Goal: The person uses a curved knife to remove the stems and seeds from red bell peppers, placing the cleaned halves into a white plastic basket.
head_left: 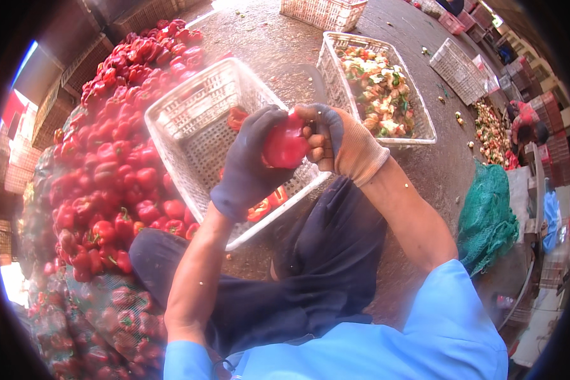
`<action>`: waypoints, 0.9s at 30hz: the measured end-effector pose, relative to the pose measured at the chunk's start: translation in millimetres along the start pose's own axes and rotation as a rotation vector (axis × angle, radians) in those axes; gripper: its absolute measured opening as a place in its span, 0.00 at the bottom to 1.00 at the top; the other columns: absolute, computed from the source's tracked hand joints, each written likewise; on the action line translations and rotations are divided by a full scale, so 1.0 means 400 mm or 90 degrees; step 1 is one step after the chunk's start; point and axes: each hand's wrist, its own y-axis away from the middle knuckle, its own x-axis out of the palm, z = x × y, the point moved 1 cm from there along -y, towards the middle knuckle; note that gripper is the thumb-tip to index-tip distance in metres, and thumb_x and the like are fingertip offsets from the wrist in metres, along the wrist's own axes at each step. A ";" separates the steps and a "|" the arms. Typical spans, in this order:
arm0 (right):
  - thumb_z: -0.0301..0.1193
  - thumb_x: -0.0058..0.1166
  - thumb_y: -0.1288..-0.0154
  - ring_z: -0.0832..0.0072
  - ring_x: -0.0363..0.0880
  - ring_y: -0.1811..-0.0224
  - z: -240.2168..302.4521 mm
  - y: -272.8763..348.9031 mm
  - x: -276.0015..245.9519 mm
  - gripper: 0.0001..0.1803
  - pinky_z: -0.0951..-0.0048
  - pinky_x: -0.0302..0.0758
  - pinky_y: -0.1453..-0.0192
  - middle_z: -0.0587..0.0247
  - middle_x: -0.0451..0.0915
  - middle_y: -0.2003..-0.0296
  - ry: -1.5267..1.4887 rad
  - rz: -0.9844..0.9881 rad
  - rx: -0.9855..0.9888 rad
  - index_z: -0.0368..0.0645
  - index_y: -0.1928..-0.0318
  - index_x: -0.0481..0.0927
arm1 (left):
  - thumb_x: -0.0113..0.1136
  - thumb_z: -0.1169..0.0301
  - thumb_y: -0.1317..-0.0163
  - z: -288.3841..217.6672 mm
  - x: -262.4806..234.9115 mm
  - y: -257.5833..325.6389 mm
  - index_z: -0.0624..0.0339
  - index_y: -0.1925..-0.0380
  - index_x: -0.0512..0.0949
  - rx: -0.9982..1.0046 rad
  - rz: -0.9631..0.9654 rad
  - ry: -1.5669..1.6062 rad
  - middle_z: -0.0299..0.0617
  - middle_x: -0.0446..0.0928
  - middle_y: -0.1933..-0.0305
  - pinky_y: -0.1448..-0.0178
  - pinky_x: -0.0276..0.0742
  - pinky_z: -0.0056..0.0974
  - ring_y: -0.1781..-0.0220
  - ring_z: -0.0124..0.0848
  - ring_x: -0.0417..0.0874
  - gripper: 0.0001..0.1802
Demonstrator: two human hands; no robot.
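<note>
A red bell pepper [285, 145] is held above the near right side of a white plastic crate. My left hand [250, 158], in a dark glove, wraps round its left side. Against the right side press the closed fingers of my right hand [345, 139], whose worn, pale-cuffed glove is dark at the fingers. Whether those fingers also hold something small is hidden. Below my hands, the tilted white crate [190, 92] has a few red peppers [259, 210] in it, and its slatted floor shows.
A large heap of red peppers [107, 171] rises at my left, partly over green netting. Ahead right, another white crate [429, 120] holds pale pepper cores and scraps [383, 88]. Green net sacking [487, 212] lies at right. Farther right, a person [529, 120] bends beside a scrap pile [491, 130].
</note>
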 end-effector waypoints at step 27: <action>0.33 0.60 0.29 0.43 0.89 0.51 0.060 0.076 -0.224 0.32 0.45 0.82 0.44 0.39 0.89 0.58 0.967 -0.390 -0.419 0.45 0.26 0.73 | 0.67 0.63 0.30 -0.063 0.294 -0.239 0.62 0.45 0.82 -0.514 0.076 0.136 0.46 0.85 0.66 0.69 0.80 0.39 0.72 0.33 0.86 0.19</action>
